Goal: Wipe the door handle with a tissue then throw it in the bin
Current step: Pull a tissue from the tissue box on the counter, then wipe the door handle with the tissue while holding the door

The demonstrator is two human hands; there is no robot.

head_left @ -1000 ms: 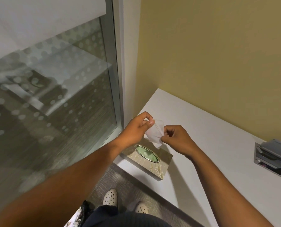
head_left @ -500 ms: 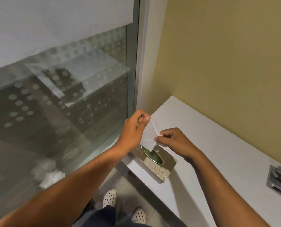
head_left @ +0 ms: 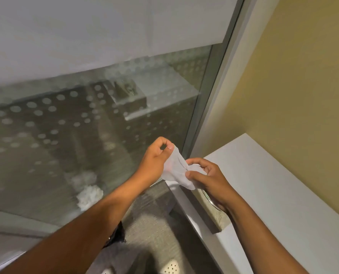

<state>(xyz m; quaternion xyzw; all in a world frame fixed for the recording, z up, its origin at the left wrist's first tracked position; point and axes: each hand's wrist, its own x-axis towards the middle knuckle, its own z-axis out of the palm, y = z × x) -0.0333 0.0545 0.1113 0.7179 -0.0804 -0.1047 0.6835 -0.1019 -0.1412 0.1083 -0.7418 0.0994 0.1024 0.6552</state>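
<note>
Tissue (head_left: pixel 176 171) stretched between both hands, centre-right of frame: left hand (head_left: pixel 154 157) pinches its upper edge, right hand (head_left: pixel 206 178) grips the lower end, above the white counter (head_left: pixel 273 184).

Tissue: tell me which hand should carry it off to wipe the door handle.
Probably the left hand. It pinches the tissue at its upper edge, out toward the glass panel. The right hand grips the lower end above the tissue box. No door handle shows.

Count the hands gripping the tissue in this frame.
2. The left hand pinches the thin white tissue at its upper edge; the right hand grips its lower right part, above the partly hidden tissue box.
</note>
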